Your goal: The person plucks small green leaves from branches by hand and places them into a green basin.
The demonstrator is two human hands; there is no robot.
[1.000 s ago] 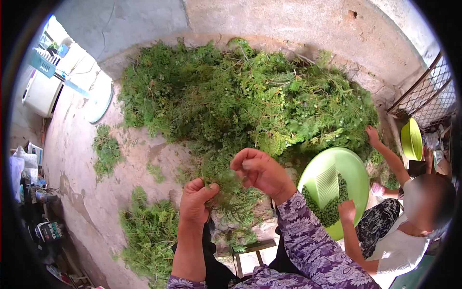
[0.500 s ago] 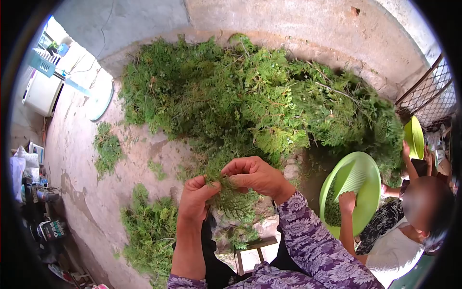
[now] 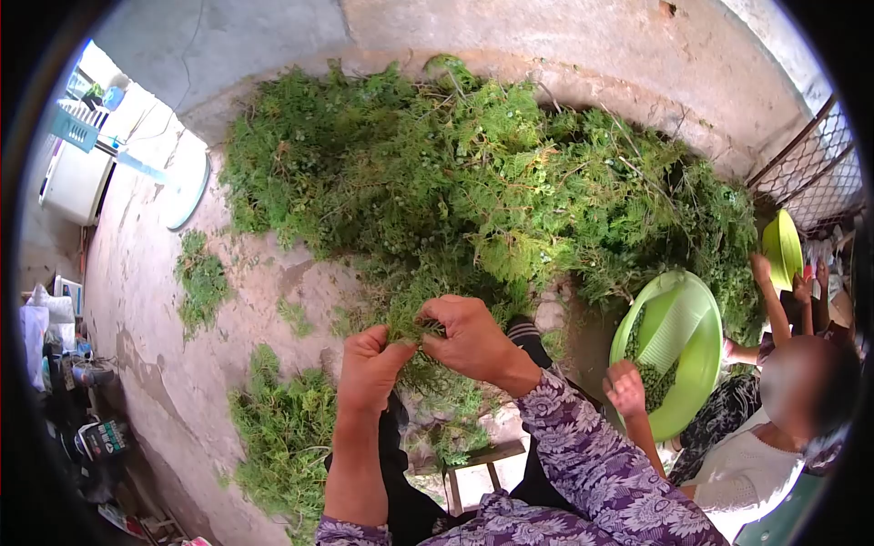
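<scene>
Between my hands is a green, feathery conifer sprig [image 3: 426,375], its tip fanning out below my fingers. My left hand [image 3: 369,371] pinches it with thumb against forefinger. From the other side, my right hand [image 3: 478,341] is closed with bent fingertips pressed into the foliage; whether it grips a small cone there is hidden. Just beyond them lies a big heap of cut conifer branches [image 3: 401,173], with small pale cones showing among the needles.
At the right, a person in a white top [image 3: 742,469] sits by a green basin [image 3: 701,382] holding small green cones. A yellow-green bowl [image 3: 781,250] is behind. Smaller branch piles [image 3: 282,432] lie left. A low stool [image 3: 482,455] stands below my hands.
My right fingertips have closed in on the sprig. The neighbouring person's hand has moved left from inside the basin to its near rim. A striped shoe now shows beyond my right wrist.
</scene>
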